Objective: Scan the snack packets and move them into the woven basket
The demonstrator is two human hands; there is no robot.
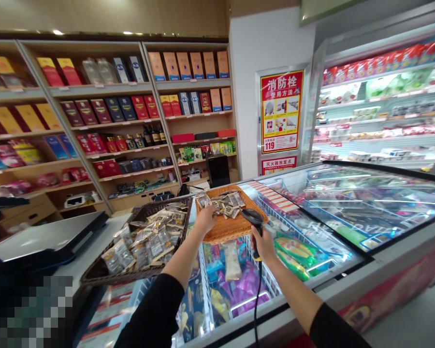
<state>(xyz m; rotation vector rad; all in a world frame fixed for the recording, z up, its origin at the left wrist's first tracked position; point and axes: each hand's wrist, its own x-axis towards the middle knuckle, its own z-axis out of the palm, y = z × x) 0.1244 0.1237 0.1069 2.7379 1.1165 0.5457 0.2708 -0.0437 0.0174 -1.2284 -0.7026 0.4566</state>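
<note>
Head view: the right hand (264, 241) grips the scanner (253, 217) by its handle, leaving its head free over the tray (221, 234); the left hand (205, 221) meets packets (230, 210) there, grasp unclear; the freezer (379, 260) apparently serves as counter

Upper red sign (282, 112) on the white pillar (243, 106): heading reads "消防栓" (fire hydrant), with "使用方法" (method of use) directly beneath. Number at lower left of the same sign — "119". Lower red sign (279, 165), partly visible: "灭火器放置点" (fire extinguisher location). Print on the packets (232, 204) and shelved boxes (183, 65) — too small to read reliably.
</note>
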